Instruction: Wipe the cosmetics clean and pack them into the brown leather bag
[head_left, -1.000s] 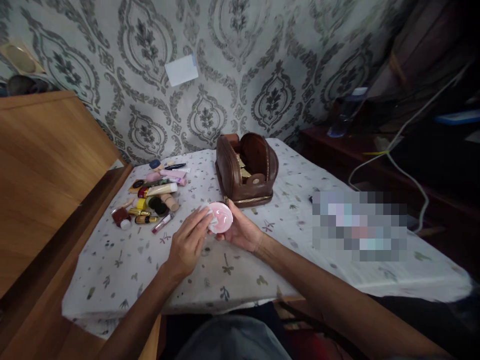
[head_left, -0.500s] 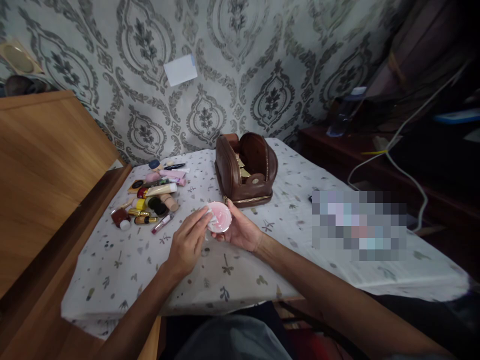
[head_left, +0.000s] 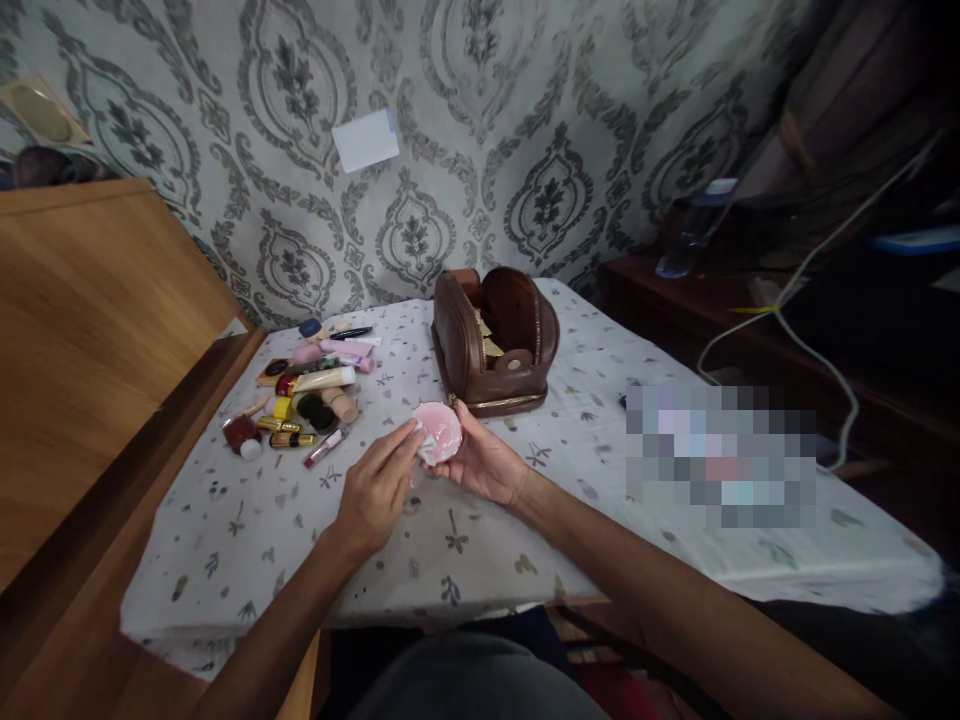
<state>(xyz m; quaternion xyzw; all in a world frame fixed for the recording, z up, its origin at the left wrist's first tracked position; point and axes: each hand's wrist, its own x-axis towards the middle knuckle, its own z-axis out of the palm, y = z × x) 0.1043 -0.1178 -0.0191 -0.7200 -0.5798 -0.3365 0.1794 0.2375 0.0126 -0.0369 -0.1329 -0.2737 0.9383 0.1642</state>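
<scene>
My right hand (head_left: 491, 466) grips a small round pink dish (head_left: 445, 428) with a shiny rim, its thumb at the edge and fingers underneath. A white wipe (head_left: 427, 443) is pinched in my left hand (head_left: 377, 488) and pressed against the dish's left side. What lies beneath the wipe is hidden. Just behind the dish stands a brown leather cosmetic bag (head_left: 491, 350), unzipped on top, with something pale inside. To the left lie several cosmetics, among them a cream tube (head_left: 324, 379), a lip gloss (head_left: 323, 447) and a yellow-capped bottle (head_left: 283, 408).
A patterned white cloth covers the table (head_left: 247, 560). A wooden panel (head_left: 97, 340) borders it on the left, the papered wall behind. Blurred-out items (head_left: 720, 455) lie at right. Beyond are a plastic bottle (head_left: 694, 230) and a white cable (head_left: 814, 362).
The wipe and left fingers have shifted slightly on the dish, and the dish is tilted a little differently. The whole view has moved slightly.
</scene>
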